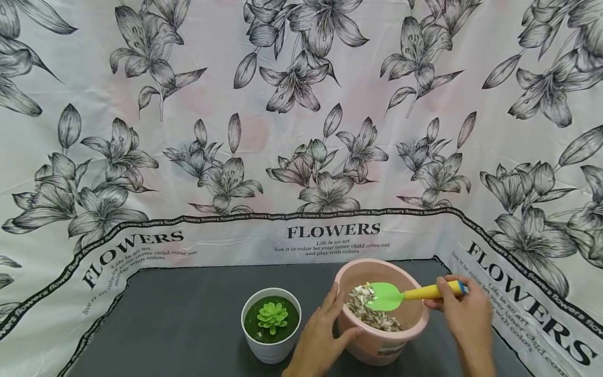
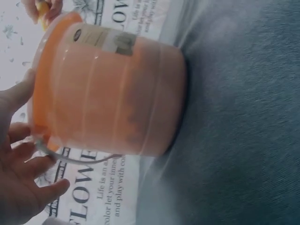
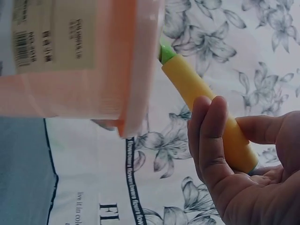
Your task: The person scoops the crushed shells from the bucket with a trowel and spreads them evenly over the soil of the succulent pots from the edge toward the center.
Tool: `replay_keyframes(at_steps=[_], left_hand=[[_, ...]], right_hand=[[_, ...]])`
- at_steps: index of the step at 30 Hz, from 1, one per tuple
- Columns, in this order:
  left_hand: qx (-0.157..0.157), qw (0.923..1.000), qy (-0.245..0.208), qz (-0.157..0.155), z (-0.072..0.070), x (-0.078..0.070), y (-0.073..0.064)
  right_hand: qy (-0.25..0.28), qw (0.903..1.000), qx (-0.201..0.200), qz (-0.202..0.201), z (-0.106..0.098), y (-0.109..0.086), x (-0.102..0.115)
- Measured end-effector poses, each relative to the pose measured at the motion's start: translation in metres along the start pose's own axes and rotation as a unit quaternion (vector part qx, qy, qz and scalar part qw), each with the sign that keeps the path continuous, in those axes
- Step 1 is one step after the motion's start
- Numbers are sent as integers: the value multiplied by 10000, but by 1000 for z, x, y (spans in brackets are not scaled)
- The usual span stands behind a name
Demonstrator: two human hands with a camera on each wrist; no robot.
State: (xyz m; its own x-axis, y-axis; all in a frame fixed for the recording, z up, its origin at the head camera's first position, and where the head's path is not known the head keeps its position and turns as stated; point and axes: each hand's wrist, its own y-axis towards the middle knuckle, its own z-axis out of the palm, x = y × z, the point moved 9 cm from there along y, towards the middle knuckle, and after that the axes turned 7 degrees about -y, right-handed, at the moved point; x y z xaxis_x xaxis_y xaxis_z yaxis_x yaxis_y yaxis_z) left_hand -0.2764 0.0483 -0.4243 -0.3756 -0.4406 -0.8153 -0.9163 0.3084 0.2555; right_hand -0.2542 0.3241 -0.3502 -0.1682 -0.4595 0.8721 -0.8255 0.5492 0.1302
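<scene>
A pink bucket (image 1: 382,325) with a label on its side stands on the dark tabletop, with pale flaky material (image 1: 374,317) heaped inside. My left hand (image 1: 322,335) is at its left side, thumb and fingers spread apart against the rim; in the left wrist view, the other fingers extend loosely past the thin handle (image 2: 77,160). My right hand (image 1: 466,314) pinches the yellow handle of a small trowel (image 1: 426,292) between thumb and fingers. The trowel's green blade lies inside the bucket's mouth, over the material. The right wrist view shows the yellow handle (image 3: 187,79) slanting across the fingers.
Left of the bucket, close to my left hand, is a white pot (image 1: 269,352) with a green succulent (image 1: 272,316). A flower-printed cloth (image 1: 330,235) hangs behind the dark tabletop (image 1: 179,319) and along both sides.
</scene>
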Motion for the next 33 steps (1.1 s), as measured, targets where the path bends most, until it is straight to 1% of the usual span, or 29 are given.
replay_keyframes(at_steps=[5, 6, 8, 10, 13, 15, 18, 20, 21, 23, 24, 26, 29, 32, 33], left_hand=[[-81, 9982, 403, 438, -9, -5, 2], [-76, 9977, 421, 522, -11, -7, 2], [-41, 9976, 398, 569, -18, -8, 2], [-29, 9977, 353, 581, -29, -9, 0], [-245, 9981, 242, 515, -57, -4, -8], [-509, 9969, 287, 533, -81, 2, -17], [-976, 9936, 256, 511, -114, 17, -35], [-1293, 9899, 302, 503, -132, 28, -45], [-1434, 9883, 278, 450, -140, 34, -50], [-1636, 9859, 200, 285, -152, 49, -58], [-1672, 9856, 209, 162, -156, 56, -60], [-1609, 9868, 127, -141, -162, 70, -65], [-1268, 9902, 18, -581, -163, 89, -69], [-924, 9925, -146, -789, -159, 104, -70], [-830, 9933, -186, -777, -157, 107, -70]], right_hand=[[161, 9998, -45, 113, -4, -2, 6], [175, 9998, -64, 101, -5, -2, 8], [221, 9997, -96, 104, -7, -4, 11], [266, 9995, -86, 120, -7, -6, 14], [286, 9996, -21, 75, -3, -10, 19], [409, 9992, 39, -28, 4, -13, 25], [482, 9984, 158, -251, 18, -18, 33], [524, 9976, 219, -390, 28, -21, 39], [517, 9973, 248, -460, 33, -23, 42], [487, 9964, 316, -622, 43, -27, 48], [506, 9957, 349, -690, 49, -29, 51], [573, 9941, 442, -813, 61, -34, 57], [628, 9915, 637, -940, 83, -40, 64], [661, 9893, 857, -983, 104, -48, 70], [628, 9891, 896, -984, 111, -51, 72]])
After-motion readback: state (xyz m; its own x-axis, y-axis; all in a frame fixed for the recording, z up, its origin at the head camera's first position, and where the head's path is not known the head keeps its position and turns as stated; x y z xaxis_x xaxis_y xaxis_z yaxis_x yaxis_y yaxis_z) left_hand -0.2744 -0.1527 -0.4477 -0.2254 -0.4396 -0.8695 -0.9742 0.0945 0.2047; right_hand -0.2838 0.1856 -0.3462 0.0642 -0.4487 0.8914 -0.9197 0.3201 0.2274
